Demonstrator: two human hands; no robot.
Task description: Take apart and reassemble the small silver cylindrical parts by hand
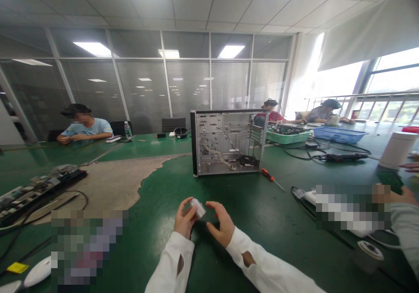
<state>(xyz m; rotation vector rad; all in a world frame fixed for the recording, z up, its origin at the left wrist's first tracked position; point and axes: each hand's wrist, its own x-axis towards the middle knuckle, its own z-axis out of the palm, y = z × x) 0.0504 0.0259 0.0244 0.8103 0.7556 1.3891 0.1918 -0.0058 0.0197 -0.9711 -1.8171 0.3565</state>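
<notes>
Both hands raised: left hand point(184, 221) fingers pinching small silver part point(198, 208), right hand point(221, 223) fingers spread.

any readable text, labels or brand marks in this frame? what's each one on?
None legible.
Small white part held in the left hand, right hand beside it: no marking readable.
Open computer case: no label readable.
Water bottle: label too small.
Yellow tag: blurred.

Bare desk point(170, 184) lies open ahead up to the computer case point(229, 142); a screwdriver point(271, 178) lies just right.
</notes>
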